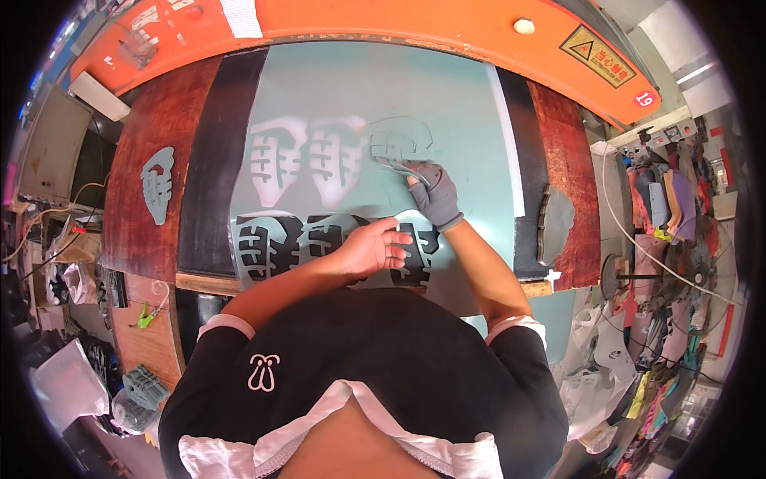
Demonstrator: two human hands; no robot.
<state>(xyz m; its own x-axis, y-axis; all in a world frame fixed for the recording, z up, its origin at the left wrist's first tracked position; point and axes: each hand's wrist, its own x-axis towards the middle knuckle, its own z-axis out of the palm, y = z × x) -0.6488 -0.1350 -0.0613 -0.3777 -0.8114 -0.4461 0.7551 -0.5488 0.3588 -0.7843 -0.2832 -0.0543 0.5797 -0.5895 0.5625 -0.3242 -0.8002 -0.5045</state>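
Overhead view of a cutting bench, seen from the head camera.

Right hand (pixel 435 194), in a grey glove, resting on the pale teal sheet (pixel 447 104); gloved fingers (pixel 416 171) drawn together around the lower edge of a cut-out piece (pixel 399 144), apparently pinching a thin strip of it, though the exact grip too small to tell. Cut-out piece lying just beyond the fingertips, away from the body, partly lifted from the sheet, same teal colour, with barred slots through it.

Left hand (pixel 371 249), bare, lying flat near the front edge of the sheet; fingers (pixel 396 239) lightly curled and close together, pressing down on the sheet, holding nothing. Directly under and beside these fingertips, a row of dark cut-out openings (pixel 267 247) of the same barred shape, the rightmost partly covered by the hand.

Between the two hands and to the left of the right fingertips, two whitish outlines (pixel 307 160) of that shape, side by side on the sheet.

Well apart from both hands, to the far left, a single grey cut piece (pixel 158 184) on the reddish-brown board (pixel 152 128). To the right of the gloved hand, beyond a black strip, a stack of grey pieces (pixel 554 223). Orange machine housing (pixel 399 20) arching across the far side of the bench.
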